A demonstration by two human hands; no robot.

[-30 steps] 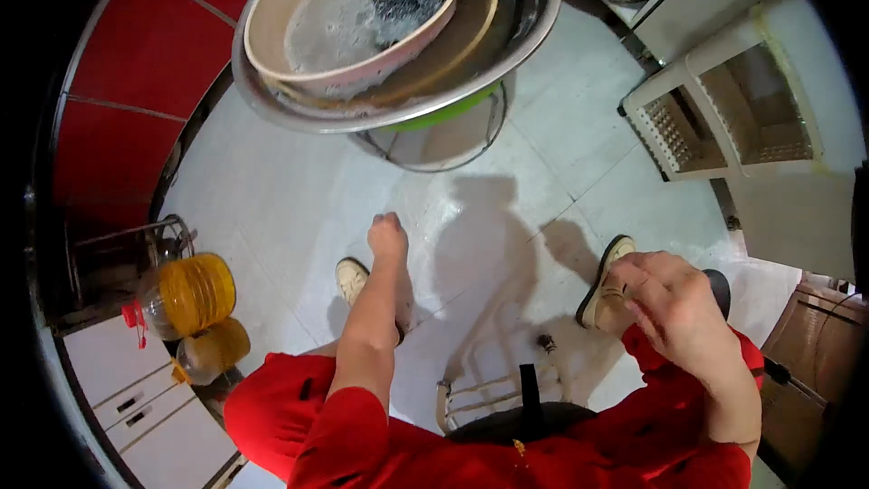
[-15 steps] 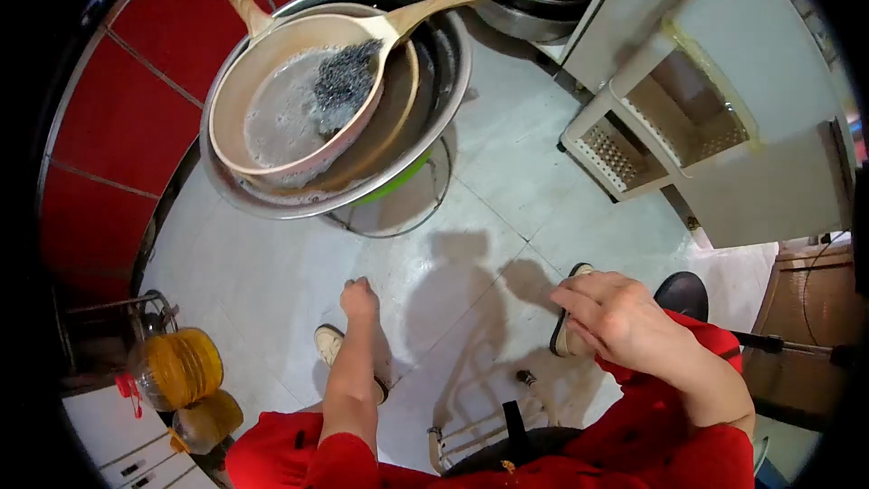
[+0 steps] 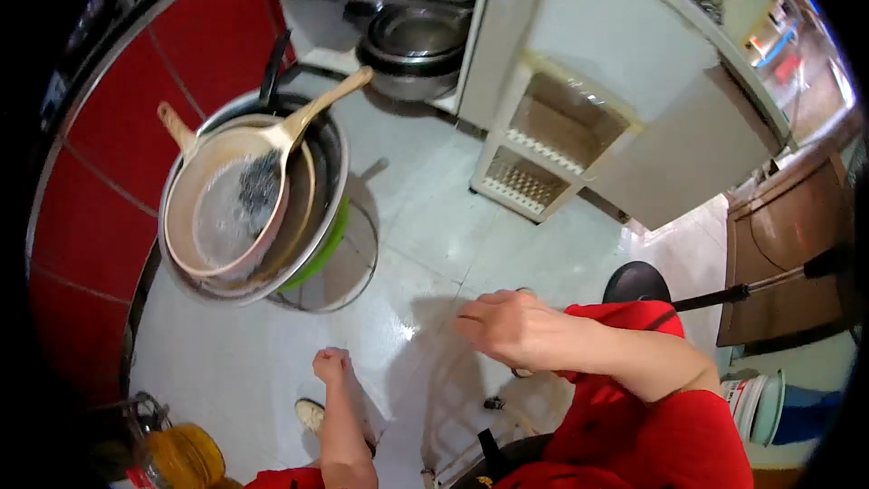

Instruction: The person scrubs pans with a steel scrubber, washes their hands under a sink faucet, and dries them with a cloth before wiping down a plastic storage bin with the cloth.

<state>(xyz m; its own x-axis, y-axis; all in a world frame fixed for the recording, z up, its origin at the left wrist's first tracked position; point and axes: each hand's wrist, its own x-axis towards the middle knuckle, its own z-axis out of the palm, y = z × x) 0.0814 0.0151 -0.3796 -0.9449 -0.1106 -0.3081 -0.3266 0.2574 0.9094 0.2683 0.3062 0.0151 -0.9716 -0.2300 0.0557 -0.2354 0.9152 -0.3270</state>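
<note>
My left hand [image 3: 331, 363] is closed in a loose fist above the floor and nothing shows in it. My right hand [image 3: 511, 330] hovers in front of my right knee, fingers curled inward; its fingertips are partly hidden and I see no object in them. Ahead on the left, both hands apart from it, a large metal basin [image 3: 337, 208] rests on a wire stand [image 3: 373, 258]. In it lies a cream-and-pink frying pan [image 3: 176, 226] with a wood-look handle, holding soapy water and a dark metal scourer [image 3: 260, 183]. Another pan [image 3: 310, 177] sits beneath it.
Several dark pans [image 3: 416, 36] stand stacked in an open cupboard. A perforated plastic rack [image 3: 525, 183] is set into the white panel. Yellow oil bottles [image 3: 186, 455] stand at lower left. A black shoe [image 3: 636, 283] and a stroller-like black bar [image 3: 715, 297] lie right.
The view has turned right, so the basin and pans sit lower and further left. My right hand has moved left and inward across my knee. The left hand keeps its fist.
</note>
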